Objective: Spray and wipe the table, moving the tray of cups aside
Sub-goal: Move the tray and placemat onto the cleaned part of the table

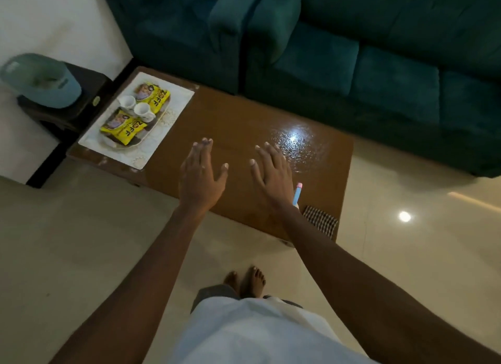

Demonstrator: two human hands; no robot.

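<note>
A brown wooden table (pixel 238 119) fills the middle of the view. At its left end an oval tray (pixel 154 125) rests on a white placemat (pixel 173 103) and carries two white cups (pixel 135 107) and two yellow snack packets (pixel 123 125). My left hand (pixel 202 173) and my right hand (pixel 272 171) hover flat and open over the table's near middle, holding nothing. Partly hidden behind my right wrist stands a blue spray bottle (pixel 296 194) with a pink cap, and a checked cloth (pixel 321 220) lies at the near right corner. A wet, glistening patch (pixel 295 144) covers the table's right part.
Dark green sofas (pixel 352 51) stand along the far side of the table. A low dark side table (pixel 65 103) with a blue-green cap (pixel 40 80) on it stands to the left. Glossy pale floor tiles (pixel 406 255) surround the table, and my bare feet (pixel 245 281) are near its front edge.
</note>
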